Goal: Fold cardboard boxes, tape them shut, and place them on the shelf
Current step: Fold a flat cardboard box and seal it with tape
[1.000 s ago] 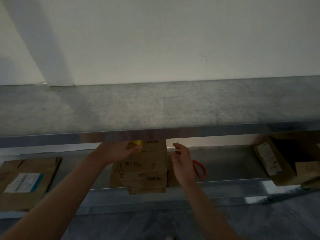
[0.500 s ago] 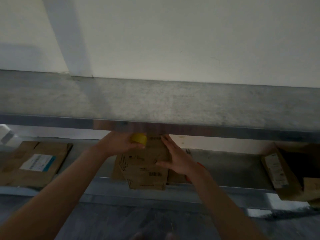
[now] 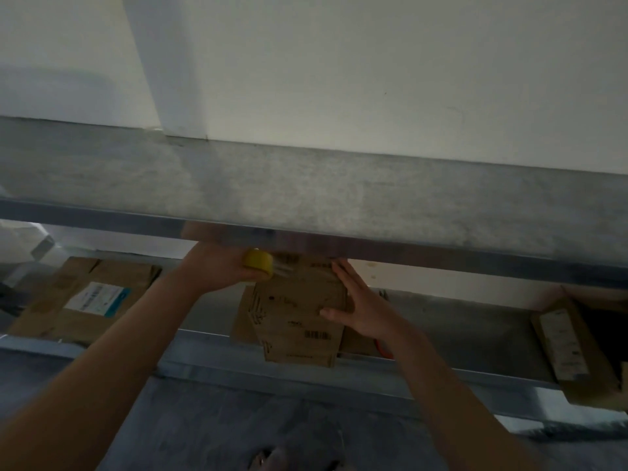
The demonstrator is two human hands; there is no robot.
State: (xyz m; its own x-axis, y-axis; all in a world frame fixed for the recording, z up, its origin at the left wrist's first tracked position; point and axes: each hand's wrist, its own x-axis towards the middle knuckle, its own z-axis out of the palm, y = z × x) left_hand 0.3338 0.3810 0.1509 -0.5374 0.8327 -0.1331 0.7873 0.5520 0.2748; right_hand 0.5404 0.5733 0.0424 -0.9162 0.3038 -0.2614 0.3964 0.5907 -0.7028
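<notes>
Gripping tape (image 3: 259, 263), left hand (image 3: 217, 268), right hand (image 3: 365, 312) flat on box (image 3: 295, 311), shelf rim (image 3: 441, 254) hiding box top, flat carton (image 3: 85, 302) left

Looked like a storeroom or packing area. Galvanised metal shelving (image 3: 339, 195) ran along a bare white wall (image 3: 373, 62), holding flattened cardboard (image 3: 51, 311) with a shipping label and an open labelled carton (image 3: 571, 348). Plain grey floor (image 3: 210, 419) underneath.

Nothing legible — the barcode (image 3: 317, 334) on the box (image 3: 299, 300) and white label (image 3: 98, 299) on flat cardboard (image 3: 47, 316) blur.
</notes>
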